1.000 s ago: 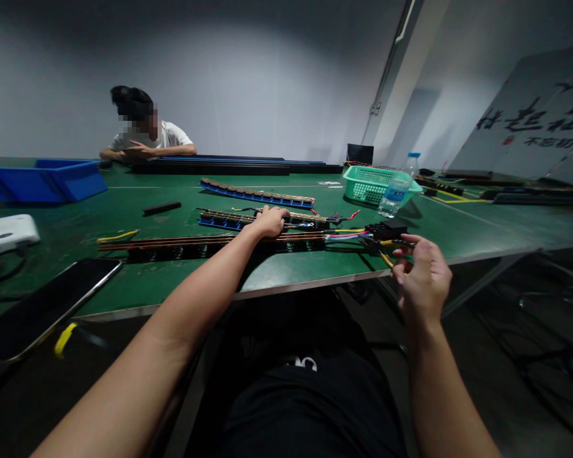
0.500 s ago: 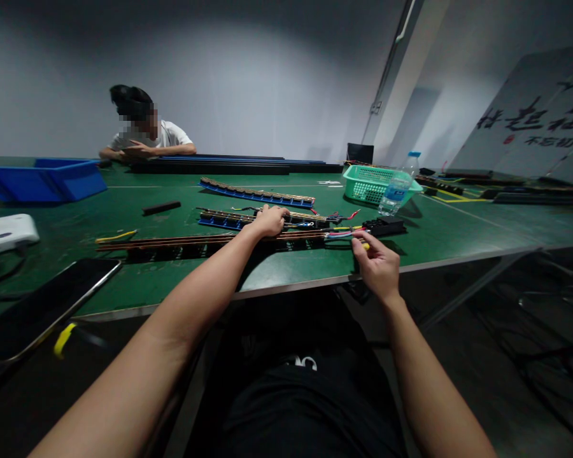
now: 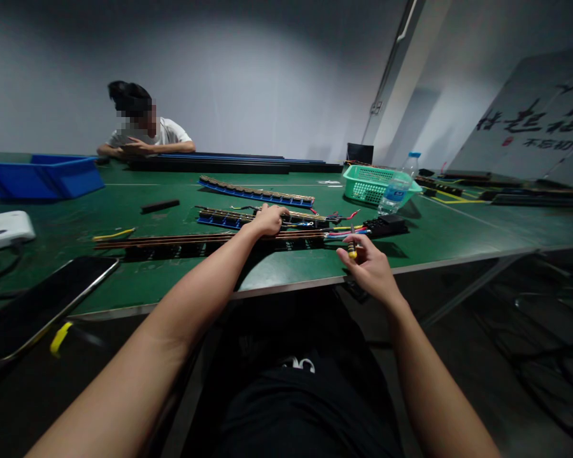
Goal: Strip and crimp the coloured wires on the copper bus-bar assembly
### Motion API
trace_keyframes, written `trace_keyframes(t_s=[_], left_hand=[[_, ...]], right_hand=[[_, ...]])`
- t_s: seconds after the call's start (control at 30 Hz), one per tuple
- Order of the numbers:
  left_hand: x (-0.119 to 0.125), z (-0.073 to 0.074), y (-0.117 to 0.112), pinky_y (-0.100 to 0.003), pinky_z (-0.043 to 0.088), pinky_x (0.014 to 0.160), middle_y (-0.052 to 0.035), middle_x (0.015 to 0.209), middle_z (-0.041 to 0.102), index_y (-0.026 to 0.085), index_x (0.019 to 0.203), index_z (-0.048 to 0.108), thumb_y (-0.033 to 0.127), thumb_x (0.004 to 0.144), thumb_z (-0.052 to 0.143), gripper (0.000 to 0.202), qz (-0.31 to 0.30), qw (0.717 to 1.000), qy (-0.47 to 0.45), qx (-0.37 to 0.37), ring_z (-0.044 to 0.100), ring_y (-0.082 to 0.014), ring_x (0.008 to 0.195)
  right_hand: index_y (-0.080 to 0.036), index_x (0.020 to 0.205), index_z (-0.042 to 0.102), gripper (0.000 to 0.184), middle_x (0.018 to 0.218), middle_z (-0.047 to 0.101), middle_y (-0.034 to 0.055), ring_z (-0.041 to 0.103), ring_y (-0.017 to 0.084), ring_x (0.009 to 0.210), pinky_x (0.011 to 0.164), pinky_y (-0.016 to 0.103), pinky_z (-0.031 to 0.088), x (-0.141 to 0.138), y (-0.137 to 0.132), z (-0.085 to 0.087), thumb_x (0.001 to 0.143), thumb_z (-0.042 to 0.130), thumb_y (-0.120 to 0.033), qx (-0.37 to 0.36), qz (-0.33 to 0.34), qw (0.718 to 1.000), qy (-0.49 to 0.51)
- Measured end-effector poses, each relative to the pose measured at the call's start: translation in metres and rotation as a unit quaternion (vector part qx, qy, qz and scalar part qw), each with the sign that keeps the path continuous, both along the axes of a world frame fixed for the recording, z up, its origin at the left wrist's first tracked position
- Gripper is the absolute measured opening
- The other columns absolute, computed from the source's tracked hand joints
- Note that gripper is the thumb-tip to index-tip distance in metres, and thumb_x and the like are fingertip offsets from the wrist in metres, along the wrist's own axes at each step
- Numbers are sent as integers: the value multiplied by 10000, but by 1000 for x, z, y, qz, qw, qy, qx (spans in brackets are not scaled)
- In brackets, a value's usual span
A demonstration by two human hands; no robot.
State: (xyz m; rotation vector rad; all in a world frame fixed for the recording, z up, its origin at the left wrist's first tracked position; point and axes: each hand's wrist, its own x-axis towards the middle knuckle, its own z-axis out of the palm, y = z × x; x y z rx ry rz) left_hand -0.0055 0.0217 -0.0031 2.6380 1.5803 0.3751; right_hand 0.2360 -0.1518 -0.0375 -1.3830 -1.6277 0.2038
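My left hand (image 3: 268,220) is closed over the middle of a long black strip with copper bars (image 3: 195,240), its fingers bent and partly hidden. Just behind it lies a shorter blue-based strip (image 3: 224,219), partly covered by that hand. In my right hand (image 3: 370,261) is a small screwdriver with a yellow and black handle (image 3: 352,250), held upright between thumb and fingers. Its tip is near the coloured wires (image 3: 341,234) at the strip's right end. Those wires run to a black connector block (image 3: 386,226).
Another blue-based strip (image 3: 255,191) lies farther back. A green basket (image 3: 363,184) and a water bottle (image 3: 395,191) stand at the right. To the left are a blue bin (image 3: 42,178), a white device (image 3: 4,230) and a phone (image 3: 52,305). A person (image 3: 146,137) sits across the table (image 3: 458,235).
My right hand has shifted slightly left and turned, so the screwdriver now shows more upright. My left hand stays in place on the strip.
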Motion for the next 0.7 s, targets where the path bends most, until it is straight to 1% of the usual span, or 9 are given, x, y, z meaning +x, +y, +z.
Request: trace_keyframes(t_s=[0.1, 0.23, 0.3, 0.37, 0.43, 0.5, 0.53, 0.6, 0.7], left_hand=[[0, 1, 0, -482, 406, 1079, -11, 1438, 586, 306, 1381, 601, 103, 884, 413, 569, 3, 1000, -9, -9, 471, -324, 1295], [0, 6, -7, -472, 396, 1098, -18, 1410, 610, 305, 1391, 598, 84, 861, 413, 603, 10, 1000, -13, -16, 477, -310, 1314], [0, 9, -11, -471, 396, 1100, -38, 1389, 623, 308, 1406, 588, 84, 867, 404, 612, 19, 999, -15, -24, 473, -311, 1336], [1, 11, -14, -474, 400, 1096, -60, 1394, 613, 311, 1461, 530, 90, 881, 396, 635, 34, 999, -22, -32, 470, -319, 1355], [1, 12, -14, -487, 400, 1094, -75, 1429, 581, 317, 1517, 450, 102, 891, 400, 664, 51, 998, -29, -37, 464, -333, 1369], [1, 11, -13, -504, 393, 1097, -80, 1459, 553, 325, 1536, 416, 115, 895, 408, 675, 61, 997, -28, -39, 451, -344, 1382], [2, 11, -12, -512, 389, 1099, -80, 1463, 550, 329, 1530, 424, 119, 895, 410, 669, 62, 997, -25, -38, 441, -346, 1388], [2, 10, -10, -520, 385, 1101, -72, 1465, 551, 334, 1510, 452, 121, 892, 411, 655, 60, 997, -20, -35, 423, -345, 1398], [2, 9, -9, -522, 390, 1091, -66, 1452, 564, 343, 1484, 483, 120, 882, 417, 646, 57, 998, -19, -33, 421, -340, 1393]], right_hand=[[-219, 1013, 583, 417, 635, 465, -59, 423, 108, 533, 515, 230, 352, 1, 5, -1, 814, 658, -578, 11, 25, 997, 73], [-209, 921, 605, 420, 615, 474, -61, 420, 96, 530, 516, 224, 355, -6, 9, -4, 766, 707, -587, 33, -27, 997, 71], [-210, 856, 583, 431, 573, 461, -70, 407, 86, 493, 484, 216, 341, -12, 12, -4, 759, 710, -611, 46, -40, 991, 118], [-225, 828, 523, 461, 502, 431, -92, 383, 80, 421, 425, 208, 319, -17, 14, -2, 780, 664, -662, 52, -29, 971, 231], [-244, 813, 457, 505, 430, 385, -119, 353, 81, 353, 374, 201, 298, -19, 16, 2, 788, 608, -725, 54, -10, 939, 339], [-251, 808, 429, 542, 401, 387, -125, 364, 86, 328, 358, 199, 310, -19, 16, 4, 776, 576, -771, 53, -2, 923, 381], [-248, 814, 434, 548, 412, 426, -114, 397, 91, 336, 366, 201, 336, -18, 15, 5, 777, 564, -780, 50, -4, 925, 376], [-237, 853, 476, 537, 486, 541, -69, 494, 112, 389, 417, 223, 415, -18, 9, 6, 798, 548, -766, 35, -19, 948, 315], [-212, 961, 588, 478, 721, 691, 27, 639, 167, 590, 592, 286, 516, -21, -4, 3, 839, 582, -675, 43, -72, 989, 124]])
